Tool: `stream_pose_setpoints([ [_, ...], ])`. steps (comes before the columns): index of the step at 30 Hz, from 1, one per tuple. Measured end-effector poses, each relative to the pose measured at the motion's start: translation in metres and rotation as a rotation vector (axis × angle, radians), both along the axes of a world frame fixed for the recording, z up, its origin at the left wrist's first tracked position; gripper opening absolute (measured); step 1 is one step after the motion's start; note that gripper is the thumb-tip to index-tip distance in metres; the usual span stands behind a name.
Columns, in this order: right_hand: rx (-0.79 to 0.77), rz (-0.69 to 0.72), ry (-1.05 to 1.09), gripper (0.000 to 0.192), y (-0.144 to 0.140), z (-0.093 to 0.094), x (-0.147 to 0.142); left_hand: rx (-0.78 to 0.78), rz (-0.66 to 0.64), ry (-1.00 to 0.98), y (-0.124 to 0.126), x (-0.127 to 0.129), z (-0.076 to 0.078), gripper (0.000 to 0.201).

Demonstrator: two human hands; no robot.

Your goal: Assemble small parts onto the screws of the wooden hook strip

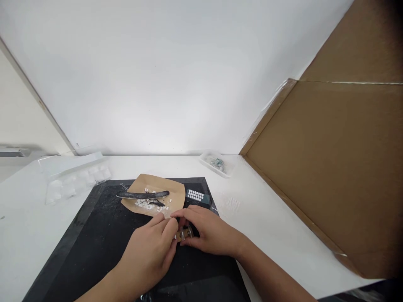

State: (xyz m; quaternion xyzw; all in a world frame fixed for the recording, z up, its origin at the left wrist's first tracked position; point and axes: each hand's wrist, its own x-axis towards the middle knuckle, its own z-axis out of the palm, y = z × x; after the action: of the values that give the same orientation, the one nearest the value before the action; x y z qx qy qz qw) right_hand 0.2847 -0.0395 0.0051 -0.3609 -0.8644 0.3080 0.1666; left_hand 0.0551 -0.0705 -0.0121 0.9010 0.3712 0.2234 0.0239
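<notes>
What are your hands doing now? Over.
Left hand and right hand pinch small wheeled piece over black mat. Brown paper with white bits beyond. Nothing blocking.

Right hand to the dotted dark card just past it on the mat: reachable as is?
Probably yes. The dotted card lies flat on the black mat, just beyond the right hand, with nothing between them. But that hand and the left hand are both pinching a small brown piece, so it would have to let go first.

Craft desk: cutting mat (94, 251), cardboard (330, 167)

Single head-worn view — forward and down, close over the mat (94, 235).
</notes>
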Motion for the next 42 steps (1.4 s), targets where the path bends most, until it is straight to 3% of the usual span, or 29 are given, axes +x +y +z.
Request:
stream_pose_setpoints([
  [8, 0.051, -0.006, 0.041, 0.057, 0.0, -0.004, 0.0, 0.05, -0.07, -0.045, -0.003, 0.004, 0.003, 0.018],
  [15, 0.114, 0.035, 0.056, 0.071, -0.003, 0.005, -0.002, 0.011, -0.066, -0.321, 0.001, -0.007, 0.012, 0.011],
  [19, 0.147, -0.049, 0.08, 0.087, -0.009, 0.01, -0.001, 0.013, -0.031, -0.486, 0.004, -0.008, 0.019, 0.014],
  [25, 0.17, -0.018, 0.131, 0.07, -0.013, 0.012, -0.005, 0.027, -0.026, -0.595, 0.006, -0.007, 0.024, 0.016],
  [32, 0.227, -0.052, 0.243, 0.02, -0.016, 0.002, -0.019, -0.054, -0.036, -0.651, 0.006, -0.006, 0.023, 0.016],
  [42, 0.377, -0.11, 0.194, 0.018, -0.015, -0.001, -0.017, -0.205, 0.028, -0.625, 0.011, -0.008, 0.02, 0.004],
])
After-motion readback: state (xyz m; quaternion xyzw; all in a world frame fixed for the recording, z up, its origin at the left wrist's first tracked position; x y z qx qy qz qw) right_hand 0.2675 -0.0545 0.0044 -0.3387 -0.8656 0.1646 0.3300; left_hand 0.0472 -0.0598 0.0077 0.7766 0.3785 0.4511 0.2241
